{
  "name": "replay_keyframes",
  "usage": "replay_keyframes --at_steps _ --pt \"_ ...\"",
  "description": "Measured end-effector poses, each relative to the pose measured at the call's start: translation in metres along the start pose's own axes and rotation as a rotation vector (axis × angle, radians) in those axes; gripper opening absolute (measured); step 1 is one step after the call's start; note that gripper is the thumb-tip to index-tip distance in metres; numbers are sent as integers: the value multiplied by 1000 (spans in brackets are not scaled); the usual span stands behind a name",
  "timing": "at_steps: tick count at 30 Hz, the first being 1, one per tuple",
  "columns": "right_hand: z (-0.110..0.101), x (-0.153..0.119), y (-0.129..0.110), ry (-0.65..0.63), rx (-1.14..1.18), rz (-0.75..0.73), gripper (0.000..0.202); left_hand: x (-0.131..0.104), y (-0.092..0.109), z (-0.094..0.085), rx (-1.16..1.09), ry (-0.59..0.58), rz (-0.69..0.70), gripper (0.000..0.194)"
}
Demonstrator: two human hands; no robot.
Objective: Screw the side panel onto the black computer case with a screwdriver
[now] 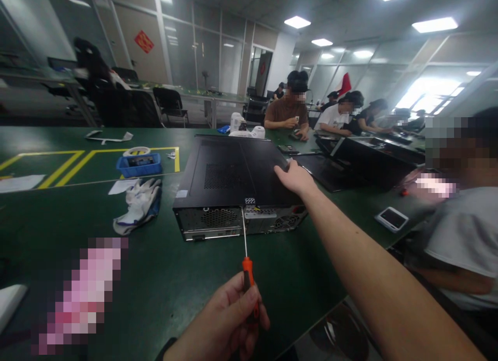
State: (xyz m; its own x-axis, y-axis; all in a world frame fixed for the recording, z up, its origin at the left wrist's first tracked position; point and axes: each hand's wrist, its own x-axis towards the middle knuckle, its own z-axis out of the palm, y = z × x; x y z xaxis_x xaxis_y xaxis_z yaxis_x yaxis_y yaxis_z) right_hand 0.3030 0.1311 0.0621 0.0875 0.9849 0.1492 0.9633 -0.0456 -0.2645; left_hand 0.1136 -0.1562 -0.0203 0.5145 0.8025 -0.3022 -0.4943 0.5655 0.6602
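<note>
A black desktop computer case lies flat on the green table, its rear panel with vents and ports facing me. In my left hand is a screwdriver with an orange and black handle. Its long shaft points away from me, and the tip meets the rear panel's top edge near the middle; the screw itself is too small to make out. My right hand grips the case's right edge, thumb on the top cover, the other fingers partly hidden.
Left of the case are gloves, a blue bin and a tape roll. To the right lie a black panel, another opened case and a phone. A person sits close on the right; several others work farther back.
</note>
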Motion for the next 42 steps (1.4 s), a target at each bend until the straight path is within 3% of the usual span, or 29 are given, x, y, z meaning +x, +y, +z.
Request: replay_keyframes --at_steps 9,13,24,32,38,42 --pt "-1 -2 -1 -10 6 2 71 -2 3 1 -95 19 -28 47" --pt "-1 -2 -1 -3 4 2 71 -1 1 -1 -54 -9 -18 44" --pt "-1 -2 0 -2 5 0 71 -2 2 2 -3 52 -17 47" --pt "-3 -4 -3 1 -1 5 71 -3 3 0 -36 -7 -32 44" --pt "-2 -3 -2 -6 -5 10 70 0 -1 0 32 34 29 46" --pt "-1 -2 -1 5 -3 4 72 -2 2 2 -9 43 0 48"
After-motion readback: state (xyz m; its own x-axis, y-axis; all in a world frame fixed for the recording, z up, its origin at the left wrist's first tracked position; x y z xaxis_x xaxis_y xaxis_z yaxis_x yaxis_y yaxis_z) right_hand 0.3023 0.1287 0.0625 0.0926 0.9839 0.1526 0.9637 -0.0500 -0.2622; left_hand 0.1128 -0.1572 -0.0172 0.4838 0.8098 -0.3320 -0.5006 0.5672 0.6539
